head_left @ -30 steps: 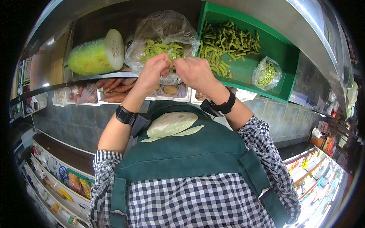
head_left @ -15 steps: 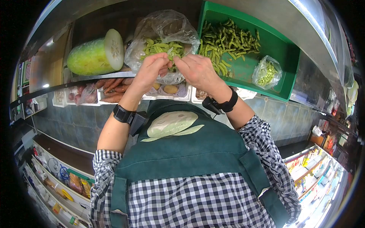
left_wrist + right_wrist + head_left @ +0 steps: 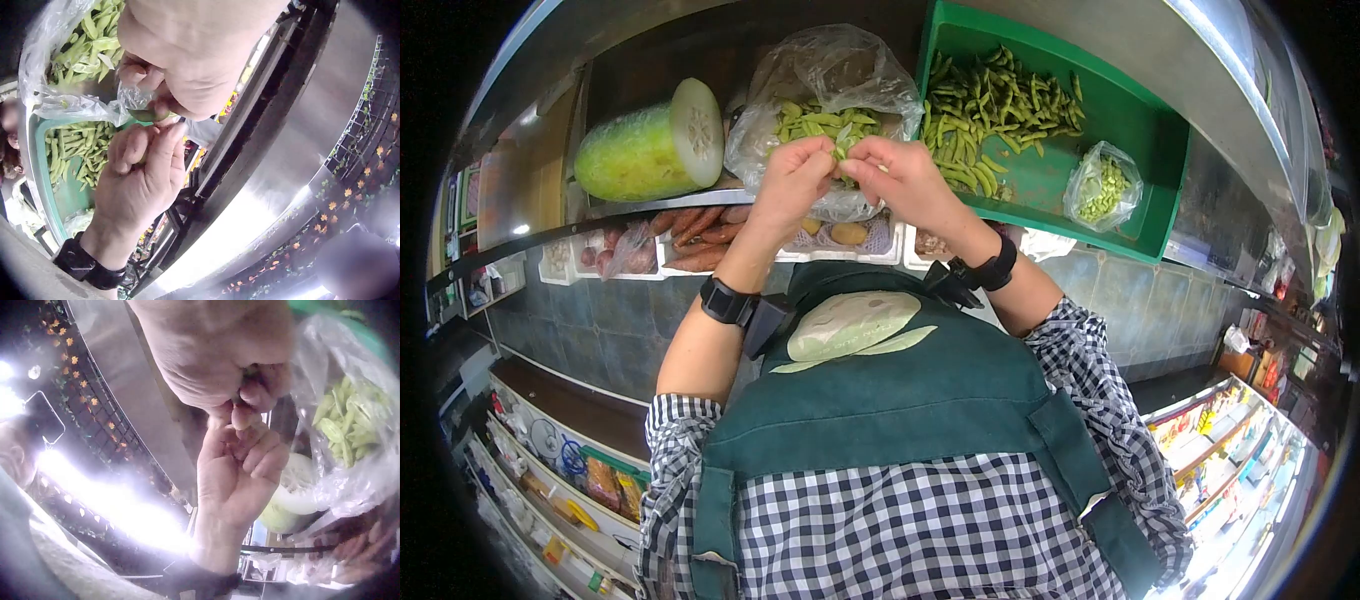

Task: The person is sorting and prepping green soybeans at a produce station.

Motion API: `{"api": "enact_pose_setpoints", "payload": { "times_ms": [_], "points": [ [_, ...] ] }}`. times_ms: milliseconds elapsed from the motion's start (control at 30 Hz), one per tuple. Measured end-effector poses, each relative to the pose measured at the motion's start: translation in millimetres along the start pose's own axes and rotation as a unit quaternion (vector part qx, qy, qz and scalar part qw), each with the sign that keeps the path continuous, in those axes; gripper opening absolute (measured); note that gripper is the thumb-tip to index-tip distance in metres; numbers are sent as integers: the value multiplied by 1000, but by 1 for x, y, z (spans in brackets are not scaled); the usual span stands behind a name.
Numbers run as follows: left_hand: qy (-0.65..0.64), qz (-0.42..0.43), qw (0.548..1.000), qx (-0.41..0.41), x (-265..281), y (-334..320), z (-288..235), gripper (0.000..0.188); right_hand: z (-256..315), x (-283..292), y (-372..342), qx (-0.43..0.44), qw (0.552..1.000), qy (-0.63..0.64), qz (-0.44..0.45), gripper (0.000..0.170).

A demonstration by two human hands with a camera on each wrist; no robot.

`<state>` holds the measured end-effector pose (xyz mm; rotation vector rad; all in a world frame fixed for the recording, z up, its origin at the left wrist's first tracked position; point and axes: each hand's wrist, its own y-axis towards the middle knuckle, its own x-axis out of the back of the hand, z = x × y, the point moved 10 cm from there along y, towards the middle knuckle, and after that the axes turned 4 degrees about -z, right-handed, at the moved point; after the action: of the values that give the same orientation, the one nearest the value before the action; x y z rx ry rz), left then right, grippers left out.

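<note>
Over an opened clear plastic bag (image 3: pixel 755 135) of green edamame pods (image 3: pixel 820 122), both hands meet fingertip to fingertip. With curled fingers, my left hand (image 3: pixel 793 180) pinches a green edamame pod (image 3: pixel 149 115), which shows between the two hands in the left wrist view. My right hand (image 3: pixel 908 185) grips at the pod's other end with thumb and forefinger. Something green (image 3: pixel 251 374) also shows within its curled fingers in the right wrist view. Fingers cover most of what is held.
To the right, a green crate (image 3: pixel 1135 100) bears loose pods (image 3: pixel 1000 105) and a small bag of shelled beans (image 3: pixel 1103 192). A cut winter melon (image 3: pixel 640 150) lies left. Sweet potatoes (image 3: pixel 700 240) and potatoes (image 3: pixel 848 233) sit in white trays along the near edge.
Half a second ago the fingertips were slightly apart; the right hand has moved left and its fingertips now meet the left hand's. The bag and crate stay put.
</note>
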<state>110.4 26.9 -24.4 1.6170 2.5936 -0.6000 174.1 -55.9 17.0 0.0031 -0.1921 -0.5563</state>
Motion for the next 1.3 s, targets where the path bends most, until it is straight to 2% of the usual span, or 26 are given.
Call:
{"api": "enact_pose_setpoints", "payload": {
  "times_ms": [133, 167, 200, 233, 300, 333, 400, 433, 467, 500, 533, 567, 600, 667, 733, 767, 800, 833, 867, 933, 967, 1067, 1167, 1300],
  "points": [
    [68, 41, 997, -3, -13, -6, -6, 14, -15, 3, 5, -26, 1000, -5, 12, 17],
    [66, 42, 997, 7, -14, -7, -4, 14, -35, -6, 5, -99, 985, 130, 57, 18],
    [65, 44, 997, 17, -16, -6, -1, 14, -45, -18, 1, -169, 945, 261, 99, 19],
    [65, 48, 997, 17, -14, -3, 2, 14, -48, -17, 0, -169, 946, 261, 95, 19],
    [-45, 36, 996, 75, -5, -1, 19, 9, -50, -21, -3, -166, 959, 211, 95, 16],
    [-44, 42, 995, 76, -4, 1, 22, 9, -52, -24, -4, -166, 959, 210, 90, 16],
    [-73, -17, 989, 126, 5, 1, 33, 8, -49, -17, -3, -100, 989, 101, 42, 14],
    [-73, -11, 989, 126, 1, 0, 32, 8, -51, -18, -5, -132, 985, 101, 50, 12],
    [-77, -46, 987, 136, 4, -1, 32, 10, -55, -15, -6, -133, 985, 99, 46, 12],
    [-82, -82, 982, 146, 8, -1, 34, 13, -62, -14, -9, -151, 972, 175, 42, 12],
    [-84, -77, 983, 147, 9, 1, 38, 13, -69, -13, -12, -167, 953, 249, 38, 12],
    [-80, -94, 985, 123, 19, 5, 40, 13, -79, -5, -18, -204, 928, 311, 16, 13],
    [-76, -111, 986, 99, 27, 8, 39, 14, -85, 6, -23, -205, 929, 308, 12, 13],
    [-58, -124, 987, 86, 31, 7, 34, 17, -107, 51, -33, -211, 903, 362, -98, 17],
    [5, -131, 988, 80, 33, 4, 33, 21, -164, 99, -47, -255, 909, 296, -143, 25],
    [5, -130, 988, 80, 31, 4, 35, 21, -174, 109, -46, -255, 909, 295, -145, 25],
    [27, -119, 989, 81, 25, 3, 38, 21, -172, 145, -45, -213, 952, 27, -217, 23],
    [49, -107, 990, 82, 19, 4, 40, 21, -154, 169, -44, -154, 918, -244, -272, 22],
    [50, -105, 990, 82, 14, 4, 41, 21, -162, 170, -41, -154, 918, -243, -274, 22],
    [54, -74, 992, 87, -4, 5, 45, 19, -136, 162, -33, -63, 844, -437, -304, 18],
    [56, -73, 992, 88, -6, 5, 47, 19, -143, 161, -32, -109, 820, -476, -299, 15],
    [69, -40, 994, 75, -15, 8, 48, 17, -144, 159, -31, -160, 797, -502, -294, 16],
    [44, -43, 995, 81, -16, 7, 49, 15, -152, 158, -27, -163, 799, -489, -309, 16],
    [81, -32, 993, 75, -25, 7, 47, 12, -163, 165, -28, -168, 810, -476, -300, 18]
  ]
}}
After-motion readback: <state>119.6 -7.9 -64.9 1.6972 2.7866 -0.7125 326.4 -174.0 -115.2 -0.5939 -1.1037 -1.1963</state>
